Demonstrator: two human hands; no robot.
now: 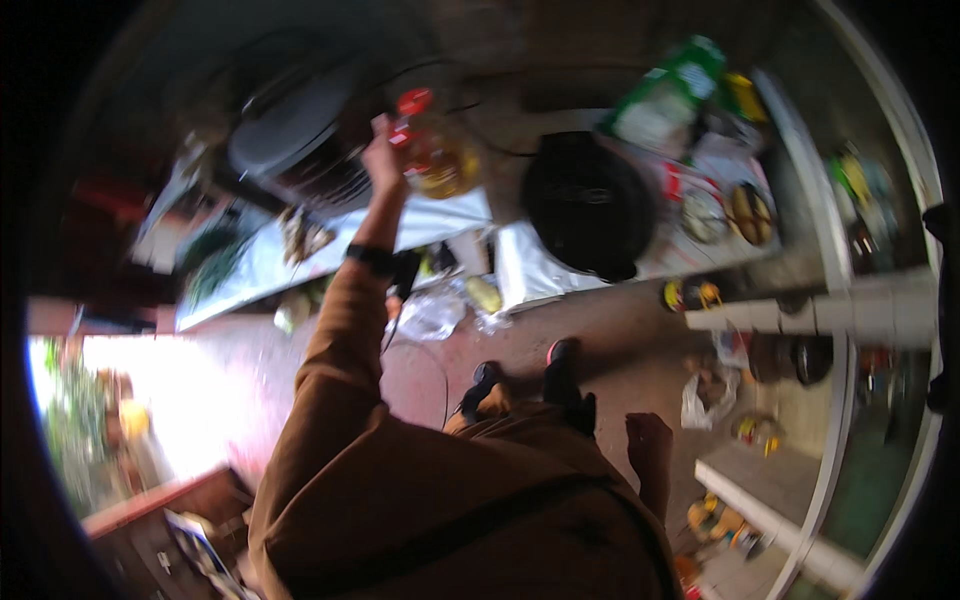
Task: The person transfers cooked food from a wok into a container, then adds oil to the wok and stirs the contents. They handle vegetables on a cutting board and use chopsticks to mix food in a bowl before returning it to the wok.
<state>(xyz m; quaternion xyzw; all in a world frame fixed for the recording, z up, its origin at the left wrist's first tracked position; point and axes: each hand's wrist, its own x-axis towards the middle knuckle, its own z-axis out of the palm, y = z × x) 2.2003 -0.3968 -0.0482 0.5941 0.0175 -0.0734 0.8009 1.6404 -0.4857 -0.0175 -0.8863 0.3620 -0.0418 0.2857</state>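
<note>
My left hand (384, 154) is closed round the red handle or neck part of a clear plastic bottle of yellow oil (441, 161) with a red cap. The bottle is over the table, right of a large grey-lidded appliance (289, 127); motion blur hides its finer detail. My right hand (649, 435) hangs low beside my body, away from the table, its fingers curled with nothing visible in them. A round black pan or pot (589, 202) sits on the table to the right of the bottle.
Beyond the pan lie a green plastic bag (667, 97), a metal-looking bowl (703, 216) and a brown round container (750, 214). Clear plastic bags (431, 315) lie below the table edge. Tiled shelves (810, 313) stand at the right. A cable crosses the floor near my feet.
</note>
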